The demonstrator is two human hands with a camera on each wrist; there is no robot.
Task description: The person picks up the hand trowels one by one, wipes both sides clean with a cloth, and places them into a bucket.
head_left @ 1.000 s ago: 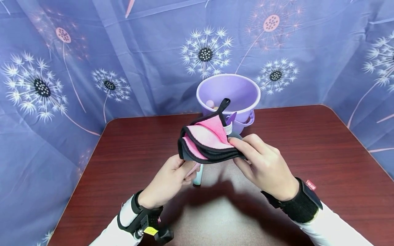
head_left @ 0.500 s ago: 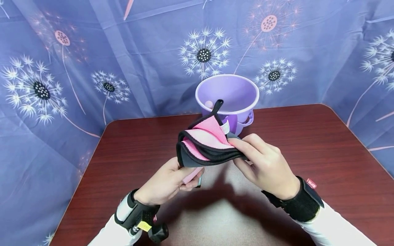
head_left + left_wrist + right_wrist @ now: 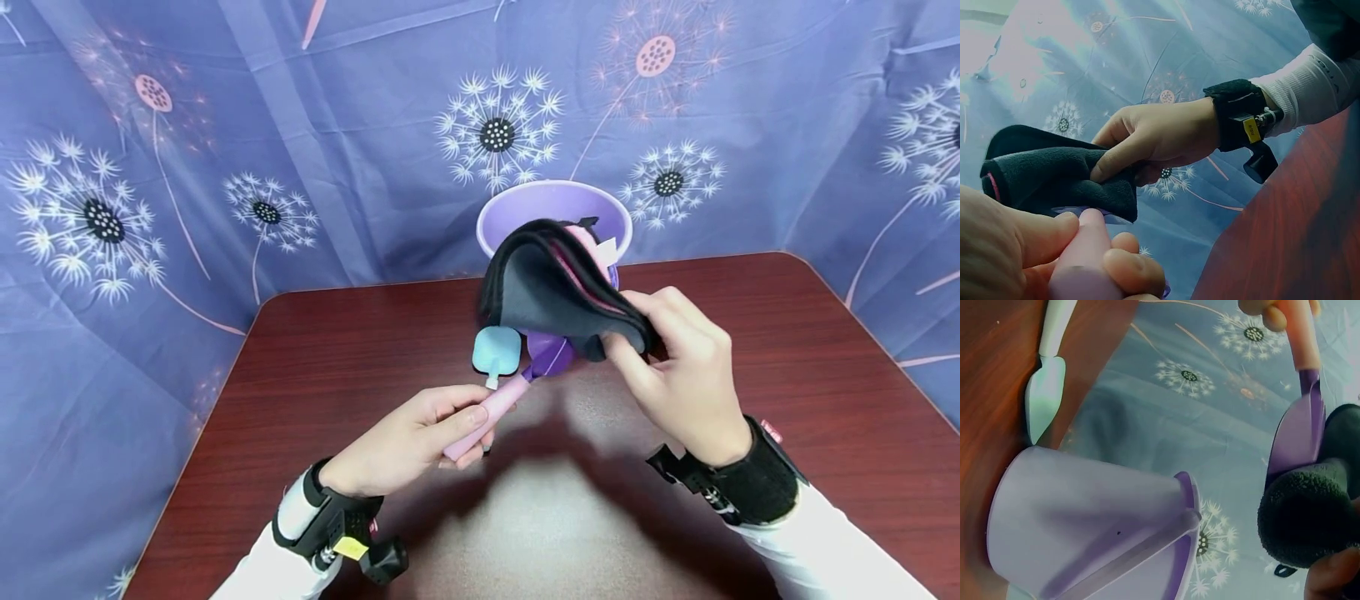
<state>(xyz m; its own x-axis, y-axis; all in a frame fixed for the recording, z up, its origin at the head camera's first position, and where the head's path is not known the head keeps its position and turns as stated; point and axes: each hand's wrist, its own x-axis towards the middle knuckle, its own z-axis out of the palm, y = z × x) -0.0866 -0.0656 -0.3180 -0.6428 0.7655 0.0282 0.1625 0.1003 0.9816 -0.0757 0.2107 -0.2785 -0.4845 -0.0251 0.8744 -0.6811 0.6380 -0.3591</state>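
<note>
My left hand (image 3: 427, 435) grips a toy shovel by its pink handle (image 3: 489, 415), its thumb lying along the top. The shovel's purple blade (image 3: 1297, 434) points away toward the bucket. A folded cloth (image 3: 543, 279), dark grey outside and pink inside with black edging and a white tag, is pinched at one corner by my right hand (image 3: 684, 367). It hangs above the blade and hides part of it; in the right wrist view the cloth overlaps the blade's tip, and I cannot tell whether they touch.
A lilac bucket (image 3: 1085, 500) with a handle stands at the back of the dark red wooden table (image 3: 337, 350). Between it and my left hand lies a teal toy shovel (image 3: 496, 349) with a pale handle. A blue dandelion-print curtain (image 3: 360, 125) hangs behind the table.
My right hand has swung the cloth up and to the right, turning its grey side toward me. The purple blade and the teal shovel's head have come into view; my left hand has barely moved.
</note>
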